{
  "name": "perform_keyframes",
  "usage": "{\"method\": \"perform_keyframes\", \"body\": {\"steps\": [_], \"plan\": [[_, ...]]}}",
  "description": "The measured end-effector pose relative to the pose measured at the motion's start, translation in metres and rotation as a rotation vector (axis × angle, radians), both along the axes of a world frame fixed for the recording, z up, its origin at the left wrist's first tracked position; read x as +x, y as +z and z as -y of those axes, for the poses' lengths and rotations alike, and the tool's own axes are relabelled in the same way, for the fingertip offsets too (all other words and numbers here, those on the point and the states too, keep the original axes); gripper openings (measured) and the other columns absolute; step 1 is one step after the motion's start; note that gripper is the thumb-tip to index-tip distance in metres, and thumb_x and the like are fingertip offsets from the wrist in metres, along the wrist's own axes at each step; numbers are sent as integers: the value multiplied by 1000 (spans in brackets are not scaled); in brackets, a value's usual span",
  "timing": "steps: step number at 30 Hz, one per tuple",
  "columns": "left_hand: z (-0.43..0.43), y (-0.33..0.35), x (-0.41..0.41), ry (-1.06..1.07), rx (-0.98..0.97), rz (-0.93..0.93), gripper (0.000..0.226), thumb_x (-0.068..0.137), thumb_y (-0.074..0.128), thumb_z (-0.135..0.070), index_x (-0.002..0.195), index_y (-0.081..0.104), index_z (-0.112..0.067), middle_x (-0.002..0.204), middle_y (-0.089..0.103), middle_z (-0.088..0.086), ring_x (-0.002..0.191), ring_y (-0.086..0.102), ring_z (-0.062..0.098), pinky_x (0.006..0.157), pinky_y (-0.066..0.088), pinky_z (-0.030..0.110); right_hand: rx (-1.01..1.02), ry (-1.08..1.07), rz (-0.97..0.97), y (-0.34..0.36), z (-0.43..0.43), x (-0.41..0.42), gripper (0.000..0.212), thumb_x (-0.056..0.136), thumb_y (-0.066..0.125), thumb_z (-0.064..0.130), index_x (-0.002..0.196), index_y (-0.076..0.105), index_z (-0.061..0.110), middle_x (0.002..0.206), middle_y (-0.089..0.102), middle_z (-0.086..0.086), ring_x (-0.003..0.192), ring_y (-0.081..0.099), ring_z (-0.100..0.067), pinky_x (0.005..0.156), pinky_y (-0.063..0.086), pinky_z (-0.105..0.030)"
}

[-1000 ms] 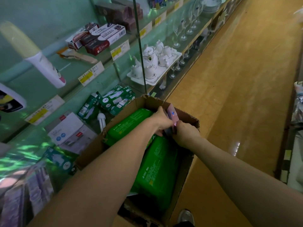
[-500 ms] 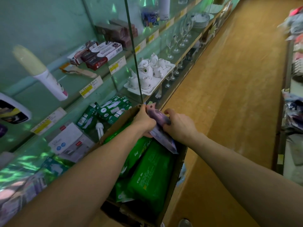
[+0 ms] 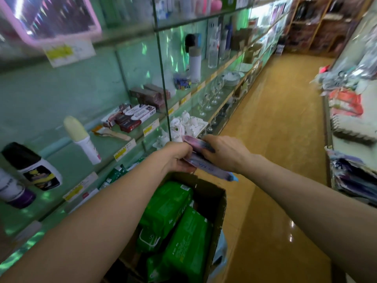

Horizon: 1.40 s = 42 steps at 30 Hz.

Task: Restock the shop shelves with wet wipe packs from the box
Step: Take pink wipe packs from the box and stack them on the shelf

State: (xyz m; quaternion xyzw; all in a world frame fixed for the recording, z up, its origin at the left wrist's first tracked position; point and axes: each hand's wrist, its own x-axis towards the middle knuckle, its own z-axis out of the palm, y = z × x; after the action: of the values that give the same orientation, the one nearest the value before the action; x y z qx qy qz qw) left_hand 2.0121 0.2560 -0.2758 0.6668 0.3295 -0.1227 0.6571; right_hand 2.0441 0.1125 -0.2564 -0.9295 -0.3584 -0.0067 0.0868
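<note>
Both hands hold flat purple wet wipe packs (image 3: pixel 206 167) above the open cardboard box (image 3: pixel 219 203). My left hand (image 3: pixel 176 158) grips their left end and my right hand (image 3: pixel 223 153) closes over the upper right side. A light blue corner sticks out at the packs' lower right. Inside the box lie several green wet wipe packs (image 3: pixel 181 231). The packs in my hands hover just in front of the glass shelf edge (image 3: pixel 130 145).
Glass shelves on the left carry deodorant bottles (image 3: pixel 81 137), toothpaste boxes (image 3: pixel 130 117), a white tea set (image 3: pixel 185 125), wine glasses (image 3: pixel 210 97) and flasks. Green packs (image 3: pixel 116 175) sit on a lower shelf. A yellow aisle floor (image 3: pixel 271 139) runs ahead; bagged goods (image 3: pixel 346 107) line the right.
Both hands have lifted the purple packs up out of the box to shelf height. The view has tilted upward, showing more of the aisle and upper shelves.
</note>
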Motion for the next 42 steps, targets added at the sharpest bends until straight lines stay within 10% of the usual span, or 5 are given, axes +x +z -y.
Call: {"method": "perform_keyframes", "body": {"steps": [8,18,36,42], "plan": [[60,95,20,-158,-76,182,33,89,28,10,111,49,-3,91,55,18,113,58,37,85,50,42,-60,-68,241,99,62,0,32,98,39,45,93,52,16,76,54,-1,68,49,-24,55,36,-31],[198,199,55,-394,-135,373,49,83,34,9,129,47,-2,121,58,24,82,64,29,44,55,32,-219,-297,497,216,211,-21,31,100,35,44,107,56,22,70,45,6,66,46,-21,53,32,-30],[519,343,-19,-828,-369,648,26,91,27,8,89,49,-5,88,52,15,72,57,26,81,51,33,-427,-723,846,353,496,-148,34,100,35,44,123,56,29,108,66,-5,92,59,-28,67,32,-30],[603,373,-46,-944,-411,678,24,88,30,8,92,49,-5,87,54,18,69,61,26,57,57,33,-540,-851,927,383,559,-198,28,100,36,34,118,56,26,108,65,-4,86,55,-26,65,30,-30]]}}
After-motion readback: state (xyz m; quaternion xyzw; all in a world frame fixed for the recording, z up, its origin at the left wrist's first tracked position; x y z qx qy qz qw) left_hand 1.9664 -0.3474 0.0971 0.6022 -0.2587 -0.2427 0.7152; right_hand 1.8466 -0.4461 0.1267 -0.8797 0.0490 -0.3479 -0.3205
